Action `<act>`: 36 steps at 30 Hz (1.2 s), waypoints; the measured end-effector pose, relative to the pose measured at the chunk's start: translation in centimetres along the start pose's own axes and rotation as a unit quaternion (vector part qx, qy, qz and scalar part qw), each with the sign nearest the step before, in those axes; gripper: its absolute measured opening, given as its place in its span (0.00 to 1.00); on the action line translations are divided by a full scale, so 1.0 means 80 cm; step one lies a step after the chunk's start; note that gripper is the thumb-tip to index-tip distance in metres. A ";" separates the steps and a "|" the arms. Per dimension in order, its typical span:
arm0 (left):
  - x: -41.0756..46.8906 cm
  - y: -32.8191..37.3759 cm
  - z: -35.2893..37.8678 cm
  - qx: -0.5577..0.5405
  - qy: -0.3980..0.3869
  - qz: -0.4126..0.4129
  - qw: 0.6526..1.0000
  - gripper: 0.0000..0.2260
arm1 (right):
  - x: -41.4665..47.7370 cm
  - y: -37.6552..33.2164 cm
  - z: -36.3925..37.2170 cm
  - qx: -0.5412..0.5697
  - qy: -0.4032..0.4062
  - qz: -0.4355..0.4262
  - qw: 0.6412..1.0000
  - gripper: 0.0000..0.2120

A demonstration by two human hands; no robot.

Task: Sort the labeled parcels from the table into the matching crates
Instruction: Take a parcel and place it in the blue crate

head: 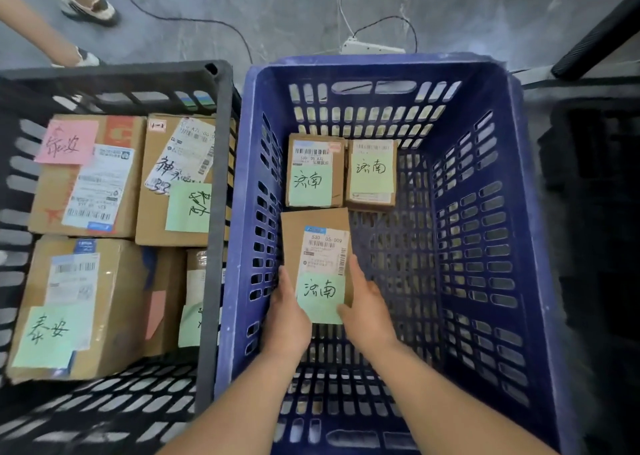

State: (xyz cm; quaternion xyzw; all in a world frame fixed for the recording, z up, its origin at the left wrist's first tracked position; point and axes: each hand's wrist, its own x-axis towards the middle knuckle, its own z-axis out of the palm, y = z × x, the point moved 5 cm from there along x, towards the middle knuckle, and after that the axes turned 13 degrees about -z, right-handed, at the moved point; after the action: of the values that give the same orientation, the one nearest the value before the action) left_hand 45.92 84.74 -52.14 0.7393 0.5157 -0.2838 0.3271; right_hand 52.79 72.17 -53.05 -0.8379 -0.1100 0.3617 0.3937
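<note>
A blue perforated plastic crate (485,212) stands in the middle, and its far left corner holds two small brown cardboard parcels (313,170) set side by side and touching, each with a white shipping label and a pale green handwritten note. Just in front of them, along the crate's left wall, is the flat brown cardboard parcel with a white barcode label and a green note (311,226). It is gripped at its near end from both sides. The left hand (287,316) curls round its left edge and the right hand (367,309) curls round its right edge, thumbs up along the sides. Whether it rests on the crate floor or is held just above it cannot be told. To the right of these parcels and towards the near wall, the blue mesh floor lies open. Touching the blue crate's left side is a dark grey slotted plastic crate (218,212) packed with larger cardboard boxes. One at the far left bears a pink note (90,177), another beside it a green note (180,181), a third at the near left a green note (72,305), and a fourth (194,298) is half hidden by the rim. Beyond the crates, on the grey floor, lie a white power strip (370,46) with cables and another person's shoes (88,6).
</note>
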 end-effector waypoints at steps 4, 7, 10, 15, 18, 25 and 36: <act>0.004 -0.003 0.007 -0.001 0.003 0.000 1.000 0.34 | -0.003 0.008 0.007 -0.009 0.008 0.005 1.000 0.44; -0.002 0.003 0.006 0.007 -0.010 0.001 1.000 0.35 | 0.000 0.010 0.008 -0.021 -0.012 0.028 0.999 0.42; -0.014 0.019 -0.001 0.037 -0.007 0.019 0.999 0.33 | 0.001 0.004 0.005 -0.057 -0.046 0.043 0.996 0.43; -0.045 0.027 -0.031 0.055 -0.005 0.072 0.996 0.30 | -0.025 -0.019 -0.019 -0.177 -0.076 0.070 0.979 0.39; -0.070 0.030 -0.057 0.076 0.012 0.097 0.992 0.27 | -0.053 -0.045 -0.048 -0.216 -0.058 0.056 0.973 0.30; -0.166 0.071 -0.115 0.151 0.075 0.215 0.962 0.29 | -0.131 -0.137 -0.121 -0.277 0.033 0.004 0.960 0.22; -0.344 0.104 -0.158 0.213 0.139 0.373 0.892 0.29 | -0.301 -0.207 -0.200 -0.332 0.187 -0.020 0.924 0.22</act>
State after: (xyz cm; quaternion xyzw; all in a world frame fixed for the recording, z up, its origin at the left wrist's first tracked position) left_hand 46.36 76.57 -21.82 0.9611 0.1697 -0.1381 0.1683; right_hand 48.37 62.60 -21.44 -0.9707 -0.1650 0.1327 0.1136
